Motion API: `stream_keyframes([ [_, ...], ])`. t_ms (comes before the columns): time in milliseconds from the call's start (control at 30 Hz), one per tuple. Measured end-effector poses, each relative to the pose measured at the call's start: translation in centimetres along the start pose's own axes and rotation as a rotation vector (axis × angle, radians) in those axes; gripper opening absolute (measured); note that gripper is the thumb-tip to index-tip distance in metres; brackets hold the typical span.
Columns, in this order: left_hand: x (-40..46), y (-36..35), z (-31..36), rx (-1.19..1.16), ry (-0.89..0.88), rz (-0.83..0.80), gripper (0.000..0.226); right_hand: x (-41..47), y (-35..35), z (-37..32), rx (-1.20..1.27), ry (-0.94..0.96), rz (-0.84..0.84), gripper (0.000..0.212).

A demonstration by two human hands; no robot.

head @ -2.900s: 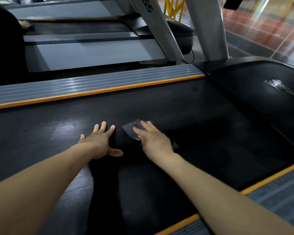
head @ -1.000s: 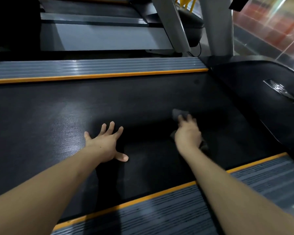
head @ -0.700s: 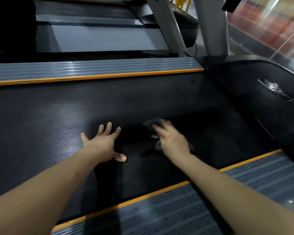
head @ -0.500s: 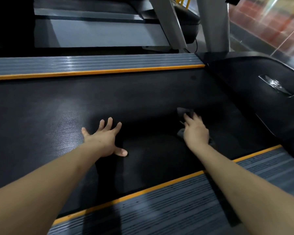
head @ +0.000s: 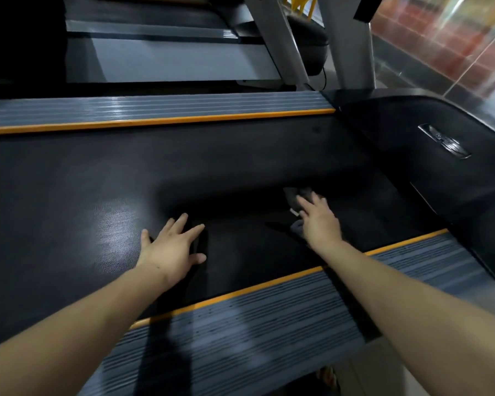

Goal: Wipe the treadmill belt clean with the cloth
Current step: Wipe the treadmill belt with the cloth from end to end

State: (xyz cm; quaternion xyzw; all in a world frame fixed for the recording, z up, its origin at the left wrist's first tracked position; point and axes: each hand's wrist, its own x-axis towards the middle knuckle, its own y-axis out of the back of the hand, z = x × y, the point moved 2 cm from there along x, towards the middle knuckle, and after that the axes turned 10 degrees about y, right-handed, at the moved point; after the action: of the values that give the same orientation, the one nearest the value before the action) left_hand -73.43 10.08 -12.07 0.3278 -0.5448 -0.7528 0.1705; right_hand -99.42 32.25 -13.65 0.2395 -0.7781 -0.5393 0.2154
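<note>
The black textured treadmill belt (head: 97, 178) fills the middle of the head view. My right hand (head: 317, 221) lies flat on a dark grey cloth (head: 293, 195) and presses it onto the belt near the right end; the cloth's edge pokes out past my fingertips and most of it is hidden under the palm. My left hand (head: 173, 247) rests palm down on the belt with fingers spread and holds nothing, about a forearm's width left of the cloth.
Grey ribbed side rails with orange edging run along the far side (head: 155, 110) and the near side (head: 255, 324) of the belt. The black motor hood (head: 440, 144) rises at the right. Grey uprights (head: 346, 41) and another treadmill (head: 169, 58) stand behind.
My right hand has swept the cloth back and forth across the belt, ending slightly left of and nearer than half a second ago. My left hand has stayed planted.
</note>
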Motion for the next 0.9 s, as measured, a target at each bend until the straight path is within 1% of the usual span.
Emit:
stream_keyframes([
  [67, -1.5, -0.5, -1.0, -0.025, 0.028, 0.01, 0.068, -1.2, -0.4, -1.7, -0.031, -0.017, -0.042, 0.045],
  [100, -2.3, -0.9, -1.4, -0.03, 0.033, 0.016, 0.066, -2.2, -1.1, -3.2, -0.03, 0.004, -0.048, 0.046],
  [167, -3.7, -1.6, -1.9, -0.032, 0.046, 0.021, 0.061, -4.6, -2.8, -7.4, -0.024, 0.112, -0.07, 0.05],
  [267, -4.7, -1.8, -2.3, -0.026, 0.06, 0.006, 0.058, -7.3, -5.1, -13.0, 0.056, 0.299, -0.162, 0.052],
  [333, -4.9, -1.7, -2.2, 0.003, 0.054, -0.008, 0.061, -7.9, -5.3, -13.3, 0.102, 0.352, -0.211, 0.053],
  [400, -5.1, -1.6, -2.1, 0.026, 0.052, -0.026, 0.067, -7.2, -4.0, -11.0, 0.156, 0.365, -0.206, 0.056],
  [467, -5.2, -1.7, -2.1, 0.034, 0.058, -0.041, 0.072, -5.9, -2.1, -7.0, 0.138, 0.272, -0.168, 0.058],
  [567, -5.5, -2.2, -1.8, 0.025, 0.08, -0.013, 0.07, -4.1, 0.8, -1.9, 0.064, 0.012, -0.073, 0.051],
  [633, -5.7, -2.5, -1.6, 0.01, 0.101, 0.027, 0.068, -4.2, 1.5, -1.8, 0.025, -0.085, -0.072, 0.05],
  [667, -5.8, -2.6, -1.5, 0.007, 0.109, 0.046, 0.067, -4.6, 1.4, -2.9, 0.03, -0.087, -0.079, 0.051],
  [733, -5.8, -2.6, -1.6, 0.002, 0.105, 0.079, 0.064, -5.8, 0.0, -6.5, 0.053, 0.012, -0.116, 0.056],
  [833, -6.1, -2.7, -1.5, 0.001, 0.084, 0.118, 0.061, -7.7, -3.7, -11.9, 0.097, 0.219, -0.211, 0.055],
  [900, -6.1, -2.6, -1.5, 0.001, 0.085, 0.125, 0.06, -8.2, -4.9, -12.8, 0.123, 0.297, -0.237, 0.056],
])
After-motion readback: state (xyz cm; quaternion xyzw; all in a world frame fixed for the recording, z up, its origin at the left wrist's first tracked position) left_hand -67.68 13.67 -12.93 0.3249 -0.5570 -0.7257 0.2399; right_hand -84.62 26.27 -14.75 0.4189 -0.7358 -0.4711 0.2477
